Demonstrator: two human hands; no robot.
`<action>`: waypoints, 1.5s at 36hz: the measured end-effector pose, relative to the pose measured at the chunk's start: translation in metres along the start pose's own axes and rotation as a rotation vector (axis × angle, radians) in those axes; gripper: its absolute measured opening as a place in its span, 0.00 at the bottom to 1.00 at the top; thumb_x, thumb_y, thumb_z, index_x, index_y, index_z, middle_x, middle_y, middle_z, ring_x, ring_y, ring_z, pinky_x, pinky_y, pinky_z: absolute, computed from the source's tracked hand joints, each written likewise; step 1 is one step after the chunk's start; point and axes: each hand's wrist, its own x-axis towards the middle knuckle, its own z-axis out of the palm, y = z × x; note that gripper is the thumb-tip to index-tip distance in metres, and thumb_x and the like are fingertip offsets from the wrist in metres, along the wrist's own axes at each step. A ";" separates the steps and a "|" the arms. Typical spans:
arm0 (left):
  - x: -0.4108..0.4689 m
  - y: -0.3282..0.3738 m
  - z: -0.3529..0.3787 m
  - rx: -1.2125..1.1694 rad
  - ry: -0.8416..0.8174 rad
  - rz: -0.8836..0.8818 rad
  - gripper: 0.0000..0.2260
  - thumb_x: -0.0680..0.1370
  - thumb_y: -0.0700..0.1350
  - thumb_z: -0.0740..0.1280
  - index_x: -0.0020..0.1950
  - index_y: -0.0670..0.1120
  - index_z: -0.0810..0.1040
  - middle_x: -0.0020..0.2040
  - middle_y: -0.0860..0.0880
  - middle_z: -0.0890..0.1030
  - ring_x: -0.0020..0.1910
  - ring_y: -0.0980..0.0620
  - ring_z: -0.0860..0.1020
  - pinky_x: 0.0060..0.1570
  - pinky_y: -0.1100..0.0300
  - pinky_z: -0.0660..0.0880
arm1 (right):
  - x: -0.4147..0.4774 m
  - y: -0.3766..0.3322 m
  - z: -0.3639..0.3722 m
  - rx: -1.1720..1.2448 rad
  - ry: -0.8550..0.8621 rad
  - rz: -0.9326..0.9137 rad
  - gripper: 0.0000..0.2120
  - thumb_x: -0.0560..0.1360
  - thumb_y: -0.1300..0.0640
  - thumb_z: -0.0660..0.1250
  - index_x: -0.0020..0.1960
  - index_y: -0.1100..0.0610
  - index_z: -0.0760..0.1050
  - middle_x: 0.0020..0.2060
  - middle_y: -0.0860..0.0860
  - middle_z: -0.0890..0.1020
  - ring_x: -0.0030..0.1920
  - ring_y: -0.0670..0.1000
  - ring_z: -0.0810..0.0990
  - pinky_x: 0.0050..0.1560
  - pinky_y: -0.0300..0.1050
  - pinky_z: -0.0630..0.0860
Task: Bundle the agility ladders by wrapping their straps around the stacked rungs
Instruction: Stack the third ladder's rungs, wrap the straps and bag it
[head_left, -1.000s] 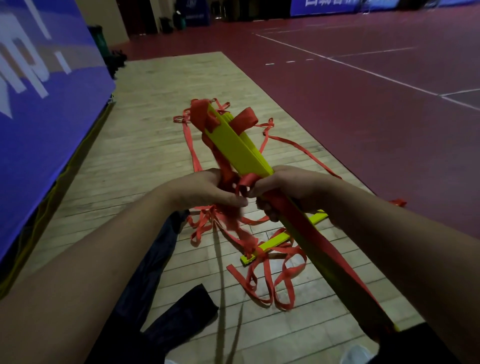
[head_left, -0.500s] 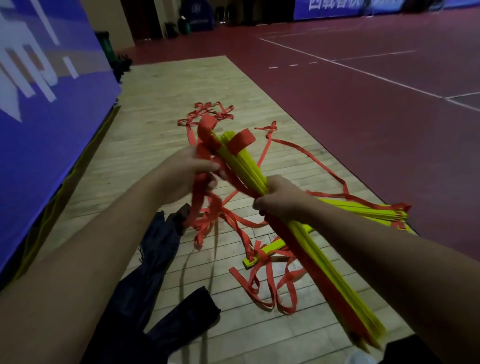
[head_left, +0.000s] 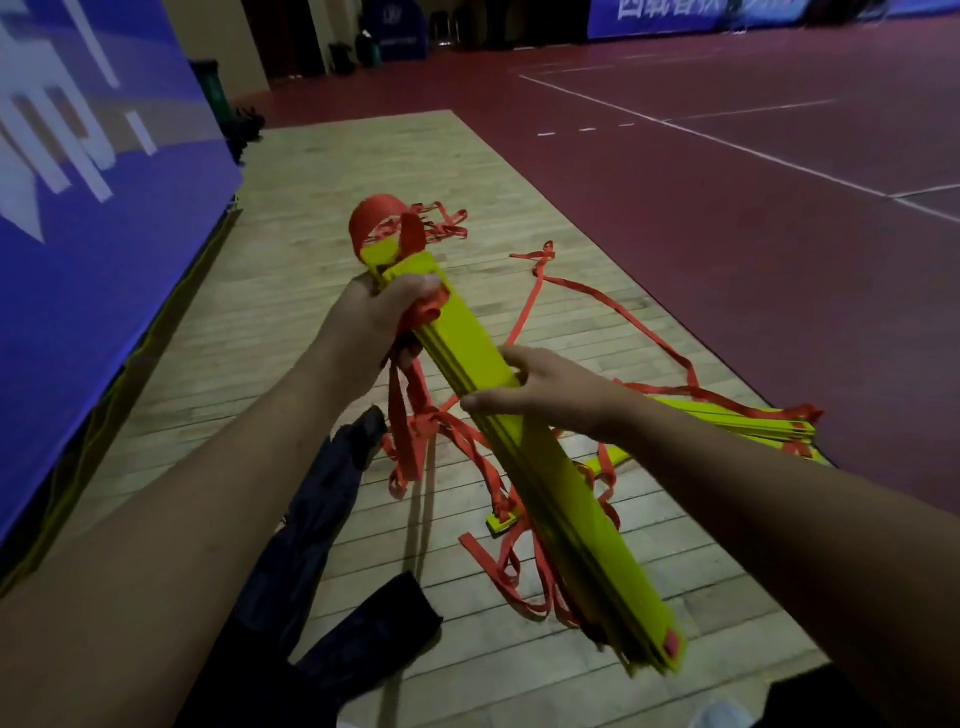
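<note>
Yellow rungs (head_left: 571, 499) hang stacked above the floor (head_left: 322, 197). Your left grip (head_left: 379, 322) clamps the strap (head_left: 413, 452) against their far end, likely for tension. Your right grip (head_left: 540, 389) clamps mid-stack, so nothing fans out.

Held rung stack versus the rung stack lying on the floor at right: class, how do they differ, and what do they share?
The held stack is lifted, gripped by the left hand and right hand; the floor stack lies untouched. The held stack points away from the camera; the floor stack runs crosswise. Both are flat yellow rungs with red straps.
</note>
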 end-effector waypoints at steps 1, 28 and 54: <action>-0.001 0.003 0.001 -0.012 -0.047 0.031 0.09 0.71 0.50 0.70 0.39 0.48 0.73 0.28 0.54 0.71 0.25 0.54 0.70 0.22 0.63 0.65 | -0.002 0.001 -0.001 0.076 -0.055 0.007 0.10 0.77 0.50 0.71 0.55 0.53 0.77 0.42 0.43 0.84 0.43 0.43 0.83 0.42 0.37 0.78; 0.000 -0.017 0.031 0.129 0.259 -0.296 0.17 0.75 0.54 0.72 0.34 0.44 0.76 0.26 0.46 0.74 0.20 0.52 0.67 0.24 0.62 0.63 | 0.008 0.011 0.043 -0.836 0.499 0.021 0.15 0.82 0.55 0.62 0.65 0.58 0.64 0.43 0.51 0.74 0.40 0.52 0.76 0.38 0.46 0.73; 0.010 0.005 -0.006 0.197 -0.108 -0.042 0.18 0.78 0.59 0.68 0.48 0.43 0.78 0.33 0.47 0.79 0.30 0.50 0.74 0.31 0.59 0.71 | -0.008 -0.016 0.002 0.436 -0.017 0.055 0.16 0.79 0.52 0.69 0.62 0.60 0.72 0.41 0.58 0.80 0.40 0.59 0.80 0.41 0.53 0.79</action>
